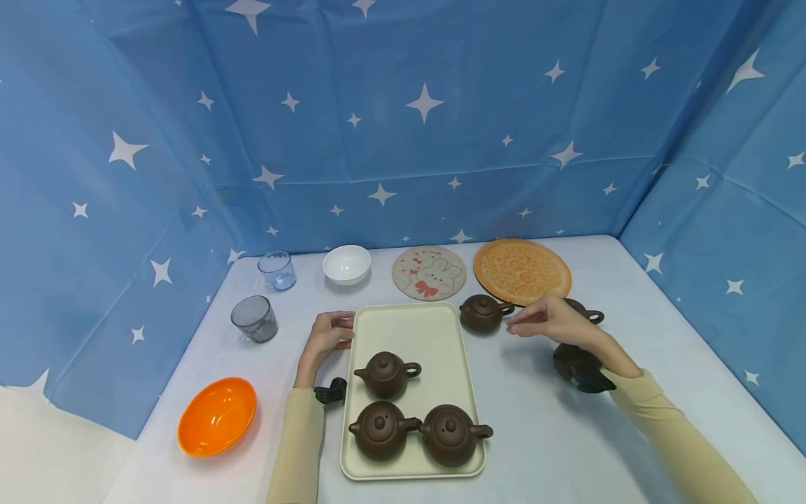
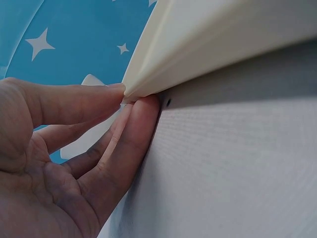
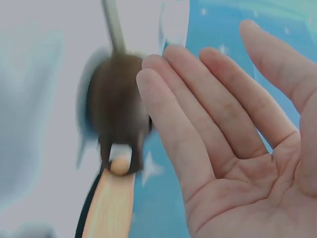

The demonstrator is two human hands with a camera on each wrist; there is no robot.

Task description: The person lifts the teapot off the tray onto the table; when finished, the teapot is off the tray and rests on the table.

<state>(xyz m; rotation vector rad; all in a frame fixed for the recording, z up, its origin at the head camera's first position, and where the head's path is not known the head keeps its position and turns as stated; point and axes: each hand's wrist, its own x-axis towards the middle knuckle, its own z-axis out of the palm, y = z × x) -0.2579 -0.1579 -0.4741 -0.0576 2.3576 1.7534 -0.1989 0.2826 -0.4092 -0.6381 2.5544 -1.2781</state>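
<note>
My left hand pinches the left rim of a cream tray between thumb and fingers, as the left wrist view shows at close range. Three brown teapots stand on the tray: one teapot in the middle, another teapot at the near left and a third teapot at the near right. Beyond the tray's far right corner a teapot stands on the table, its handle pointing right. My right hand hovers close by that handle, fingers extended and holding nothing; the right wrist view shows the same teapot, blurred.
Two more teapots, a farther one and a nearer one, stand partly hidden behind my right hand and wrist. Along the back lie a pizza-print mat, a rabbit mat and a white bowl. Glasses and an orange bowl stand left.
</note>
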